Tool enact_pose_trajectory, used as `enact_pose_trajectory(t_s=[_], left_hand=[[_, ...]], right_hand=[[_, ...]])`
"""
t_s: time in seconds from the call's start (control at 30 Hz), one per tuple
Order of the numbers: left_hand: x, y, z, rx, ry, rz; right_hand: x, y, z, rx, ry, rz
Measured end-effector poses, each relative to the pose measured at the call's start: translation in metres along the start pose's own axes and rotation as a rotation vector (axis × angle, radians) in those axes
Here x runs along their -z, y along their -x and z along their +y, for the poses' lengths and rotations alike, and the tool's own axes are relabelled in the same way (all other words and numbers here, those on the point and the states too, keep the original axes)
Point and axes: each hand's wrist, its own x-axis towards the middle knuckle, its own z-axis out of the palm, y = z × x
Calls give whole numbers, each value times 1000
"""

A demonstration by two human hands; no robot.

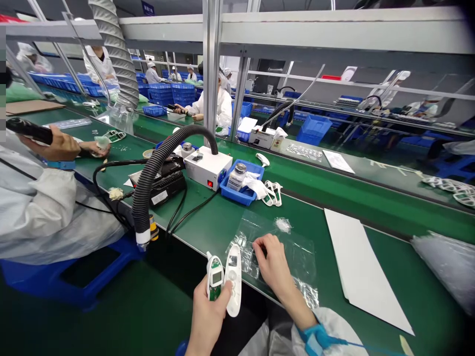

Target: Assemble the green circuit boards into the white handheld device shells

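My left hand [209, 310] holds two parts side by side: a white device half with a green circuit board and small display [215, 278], and a white oval shell [233, 279]. They hang just off the near edge of the green bench [326, 198]. My right hand [272, 262] rests on the bench, fingers curled onto a clear plastic bag [293, 247] with small parts inside. A blue wrist strap [318, 338] with a cord sits on my right wrist.
A black ribbed extraction hose [148, 183] arcs over the bench at left, beside a white box unit [206, 167] and a blue tray with a bottle [241, 185]. White paper [359, 269] lies to the right. A co-worker's arm [40, 198] is at left; others work behind.
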Motion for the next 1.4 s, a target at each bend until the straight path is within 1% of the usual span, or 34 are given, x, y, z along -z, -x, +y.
enact_pose_trajectory(t_s=[0.1, 0.17, 0.2, 0.23, 0.27, 0.33, 0.37, 0.43, 0.6, 0.73, 0.8, 0.87, 0.97, 1.03, 1.23, 1.4], left_hand=[[-2, 1, 0, 19, 19, 4], [-3, 1, -1, 28, 21, 2], [-2, 1, -2, 30, 18, -3], [-2, 0, -3, 31, 13, -16], [-2, -1, -5, 31, 6, -34], [-1, -2, -8, 27, -9, -73], [-1, -3, -10, 26, -15, -87], [-1, -3, -12, 23, -27, -93], [-4, -1, -14, 22, -41, -89], [-5, 0, -11, 29, -47, -90], [-6, 2, -7, 28, -43, -78], [-7, 4, -3, 24, -27, -58], [-8, 7, 1, 23, -2, -33], [-8, 8, 3, 22, 4, -34], [-7, 8, 5, 15, -39, -54], [-6, 10, 8, 17, -51, -46]], right_hand=[[2, 7, -4, 113, 32, 78], [7, 9, -10, 114, -19, 139], [10, 11, -14, 93, -82, 144], [13, 12, -18, 63, -163, 116], [17, 13, -23, 30, -249, 59], [23, 16, -32, -15, -372, -92], [25, 18, -35, -22, -391, -152], [26, 21, -40, -16, -367, -199], [23, 24, -40, 13, -293, -181], [21, 25, -38, 17, -271, -158], [19, 26, -37, -1, -286, -138], [18, 29, -37, -51, -336, -130], [17, 34, -37, -139, -417, -165], [17, 36, -38, -166, -442, -194], [18, 35, -42, -183, -442, -203], [20, 34, -45, -168, -406, -212]])
